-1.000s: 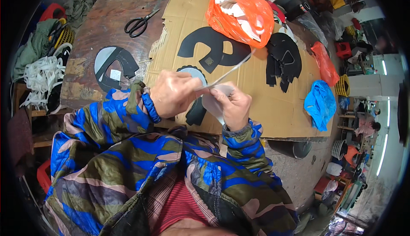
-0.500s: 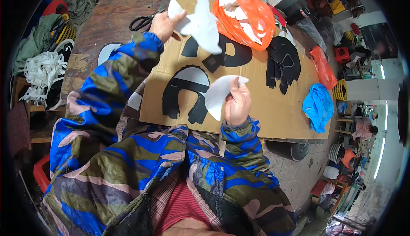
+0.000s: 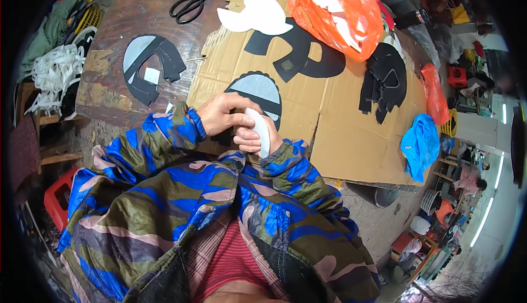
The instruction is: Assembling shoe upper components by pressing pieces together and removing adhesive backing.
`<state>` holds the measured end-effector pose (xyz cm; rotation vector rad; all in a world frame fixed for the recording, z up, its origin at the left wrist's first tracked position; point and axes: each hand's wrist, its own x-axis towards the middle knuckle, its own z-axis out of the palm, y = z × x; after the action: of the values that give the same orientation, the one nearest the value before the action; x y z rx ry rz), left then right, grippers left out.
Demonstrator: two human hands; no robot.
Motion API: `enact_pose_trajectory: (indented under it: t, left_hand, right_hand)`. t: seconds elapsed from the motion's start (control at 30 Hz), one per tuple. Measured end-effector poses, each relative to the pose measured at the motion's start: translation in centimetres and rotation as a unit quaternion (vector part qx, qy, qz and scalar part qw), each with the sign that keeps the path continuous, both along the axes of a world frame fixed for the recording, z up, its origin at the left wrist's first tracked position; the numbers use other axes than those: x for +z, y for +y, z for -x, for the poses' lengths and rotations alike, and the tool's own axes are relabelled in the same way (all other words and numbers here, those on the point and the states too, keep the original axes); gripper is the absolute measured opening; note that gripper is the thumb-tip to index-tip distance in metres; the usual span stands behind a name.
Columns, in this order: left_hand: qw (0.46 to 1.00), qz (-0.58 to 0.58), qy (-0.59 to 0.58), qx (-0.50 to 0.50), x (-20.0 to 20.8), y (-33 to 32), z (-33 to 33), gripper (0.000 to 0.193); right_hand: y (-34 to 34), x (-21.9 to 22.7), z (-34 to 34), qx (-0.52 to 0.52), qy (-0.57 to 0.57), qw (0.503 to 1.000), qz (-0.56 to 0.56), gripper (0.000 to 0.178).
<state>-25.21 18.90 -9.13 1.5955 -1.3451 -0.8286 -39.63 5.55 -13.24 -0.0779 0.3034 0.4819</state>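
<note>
A white crescent-shaped sheet piece [image 3: 261,129] is held in front of my body, over the cardboard's near side. My right hand [image 3: 268,138] is closed around it, fingers curled. At its upper end my left hand [image 3: 219,115] pinches it between thumb and fingers. Just beyond lies a black horseshoe-shaped piece [image 3: 274,113] with a scalloped top and a pale grey insert [image 3: 256,89]; my hands cover much of it. Several white cut pieces [image 3: 259,16] lie loosely overlapped at the cardboard's far edge.
Scissors [image 3: 189,10] and another black horseshoe piece [image 3: 167,56] lie on the wooden table [image 3: 132,23]. More black pieces [image 3: 324,64] rest on the cardboard [image 3: 351,138]. An orange bag [image 3: 357,28] of white pieces sits at the back; a blue bag [image 3: 420,148] is at right.
My left hand has put the white pieces down at the cardboard's far edge. It has come back to my right hand, which has drawn the crescent piece nearer to my body.
</note>
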Motion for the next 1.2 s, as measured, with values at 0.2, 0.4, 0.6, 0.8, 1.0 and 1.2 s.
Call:
enact_pose_trajectory:
  t: [0.2, 0.4, 0.6, 0.8, 1.0, 1.2]
  left_hand:
    - [0.98, -0.1, 0.05, 0.163, -2.0, 1.1, 0.8, 0.016]
    - [0.933, -0.258, 0.173, 0.182, -0.3, -2.8, -1.8, 0.024]
    - [0.926, -0.262, 0.146, 0.23, -2.7, -4.5, -3.0, 0.026]
    - [0.937, -0.187, 0.108, 0.276, -5.4, -3.6, -2.2, 0.027]
    - [0.931, -0.228, 0.047, 0.28, -4.7, -4.3, -1.8, 0.031]
    - [0.925, -0.259, 0.014, 0.277, -4.6, -4.7, -1.8, 0.035]
  right_hand:
    - [0.3, 2.1, 0.5, -0.031, 0.087, 0.91, 0.403, 0.037]
    - [-3.5, 3.3, 1.2, -0.125, 0.097, 0.74, 0.653, 0.038]
    - [-5.0, 0.9, -1.2, -0.07, 0.09, 0.592, 0.798, 0.027]
    - [-5.2, -0.3, -1.7, -0.076, 0.11, 0.607, 0.783, 0.031]
    - [-5.5, -0.5, -1.8, -0.07, 0.125, 0.611, 0.779, 0.029]
    - [-5.9, -0.9, -2.1, -0.052, 0.123, 0.586, 0.799, 0.031]
